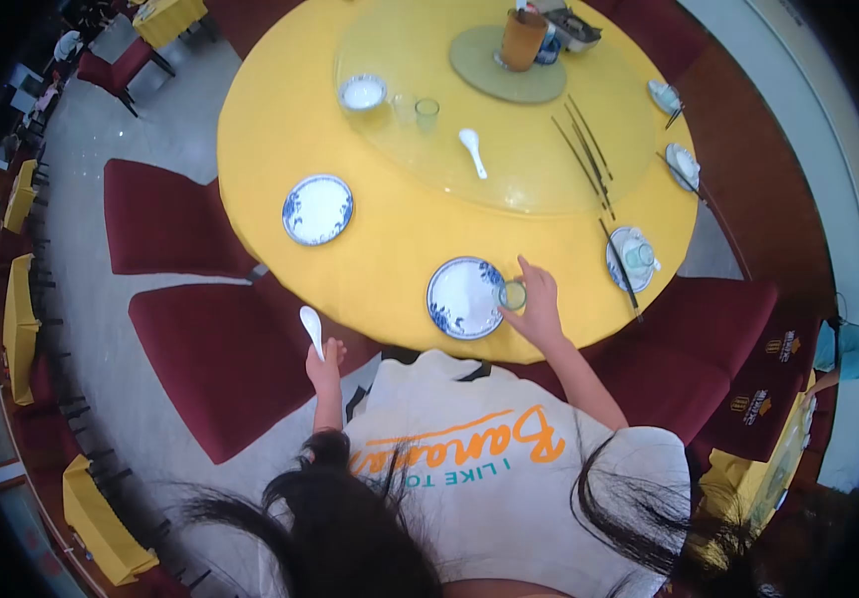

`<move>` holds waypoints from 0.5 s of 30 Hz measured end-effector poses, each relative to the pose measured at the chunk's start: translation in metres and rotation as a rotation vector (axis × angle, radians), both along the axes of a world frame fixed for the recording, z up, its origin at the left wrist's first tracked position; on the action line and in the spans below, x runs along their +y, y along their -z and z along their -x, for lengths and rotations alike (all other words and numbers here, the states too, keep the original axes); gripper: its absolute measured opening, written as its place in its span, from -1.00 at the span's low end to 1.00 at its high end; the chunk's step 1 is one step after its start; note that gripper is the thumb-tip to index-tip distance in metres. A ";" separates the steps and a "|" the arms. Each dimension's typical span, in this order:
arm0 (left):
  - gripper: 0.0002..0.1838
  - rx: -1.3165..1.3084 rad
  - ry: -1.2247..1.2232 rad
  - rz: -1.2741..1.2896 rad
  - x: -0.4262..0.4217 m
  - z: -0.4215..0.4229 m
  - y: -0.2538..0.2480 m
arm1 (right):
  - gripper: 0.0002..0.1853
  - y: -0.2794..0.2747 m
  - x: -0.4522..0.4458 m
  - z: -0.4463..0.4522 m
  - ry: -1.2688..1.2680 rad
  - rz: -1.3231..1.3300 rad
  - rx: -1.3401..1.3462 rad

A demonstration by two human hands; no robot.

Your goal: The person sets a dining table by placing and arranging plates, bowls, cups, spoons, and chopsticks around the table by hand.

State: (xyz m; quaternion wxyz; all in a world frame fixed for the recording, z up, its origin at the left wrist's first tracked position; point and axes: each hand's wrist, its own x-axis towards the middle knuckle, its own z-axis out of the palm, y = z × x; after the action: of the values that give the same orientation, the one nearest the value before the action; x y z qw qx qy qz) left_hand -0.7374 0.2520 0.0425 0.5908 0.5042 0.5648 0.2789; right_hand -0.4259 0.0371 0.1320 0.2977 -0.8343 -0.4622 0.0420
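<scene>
My left hand (324, 363) grips a white soup spoon (312, 327) by its handle, bowl end up, off the table's near edge. My right hand (541, 307) has thumb and fingers around a small clear glass (511, 295) at the right rim of a blue-patterned white plate (461, 297). Whether the glass touches the plate, I cannot tell. Farther left on the yellow cloth lies a second blue-patterned plate (318, 210). To the right is a place setting with a plate (621, 261) and a glass (639, 254) on it.
On the glass turntable (509, 187) are a white spoon (472, 152), a bowl (363, 93), glasses (427, 114), several chopsticks (581, 149) and a brown container (523, 40). Dark red chairs (215, 364) stand close around the table. A person in teal (843, 351) is at the far right.
</scene>
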 end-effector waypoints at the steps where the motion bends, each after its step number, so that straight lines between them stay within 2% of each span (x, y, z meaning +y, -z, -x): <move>1: -0.79 0.016 0.009 0.003 0.002 -0.003 0.000 | -0.09 0.000 -0.004 0.002 0.011 0.006 0.008; 4: -0.81 0.046 0.016 -0.008 0.008 -0.016 -0.008 | -0.09 0.000 -0.012 0.008 0.040 0.019 0.000; 7: -0.81 0.109 0.135 -0.103 0.039 -0.047 -0.009 | -0.08 -0.006 -0.018 0.011 0.084 0.026 -0.002; 10: -0.76 0.059 0.181 -0.177 0.092 -0.097 -0.008 | -0.10 -0.007 -0.027 0.011 0.196 0.019 -0.005; 12: -0.71 -0.052 0.204 -0.096 0.134 -0.137 -0.016 | -0.10 -0.008 -0.034 0.010 0.292 0.028 -0.005; 15: -0.65 -0.136 0.076 -0.058 0.179 -0.203 -0.033 | -0.10 0.003 -0.044 0.010 0.507 0.034 -0.027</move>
State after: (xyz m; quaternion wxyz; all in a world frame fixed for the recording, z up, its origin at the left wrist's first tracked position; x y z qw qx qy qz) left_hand -0.5348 0.4314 0.0750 0.6230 0.5220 0.4955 0.3062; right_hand -0.4355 -0.0066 0.1294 0.2782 -0.9289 -0.2416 -0.0373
